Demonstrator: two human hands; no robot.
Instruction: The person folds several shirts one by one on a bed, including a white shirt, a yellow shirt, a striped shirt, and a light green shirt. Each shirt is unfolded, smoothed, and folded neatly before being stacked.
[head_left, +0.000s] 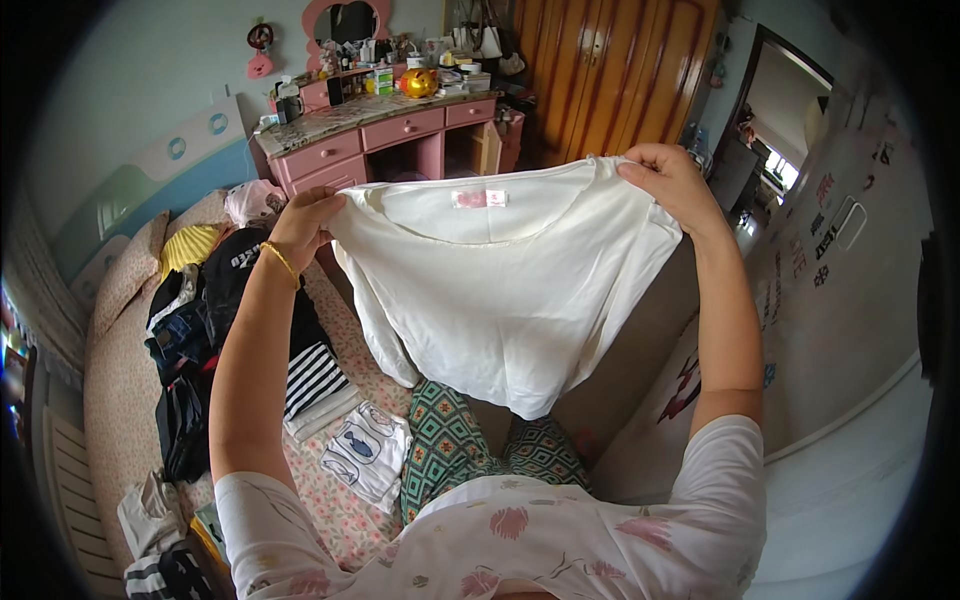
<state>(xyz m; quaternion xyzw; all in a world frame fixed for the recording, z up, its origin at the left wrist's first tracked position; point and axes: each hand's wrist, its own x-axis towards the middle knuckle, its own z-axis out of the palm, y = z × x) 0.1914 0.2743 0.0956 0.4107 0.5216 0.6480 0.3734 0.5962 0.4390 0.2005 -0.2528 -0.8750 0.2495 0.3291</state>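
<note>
A white long-sleeved top (487, 300) hangs spread out in the air in front of me, its wide neckline uppermost. My left hand (301, 223) pinches it at one shoulder, and a yellow bracelet circles that wrist. At the opposite shoulder my right hand (667, 184) grips the fabric between thumb and fingers. Inside the back of the neck a pink and white label (478, 199) is visible. The lower hem falls in front of my patterned trousers (450, 435). One sleeve dangles below my left hand.
On the floral-sheeted bed (330, 487) lie a heap of dark clothes (225, 300), a striped garment (319, 379) and a folded white garment with a fish print (364, 450). Beyond stands a pink dressing table (401, 129). A wooden wardrobe (607, 75) is behind; a white cabinet (825, 300) flanks my right.
</note>
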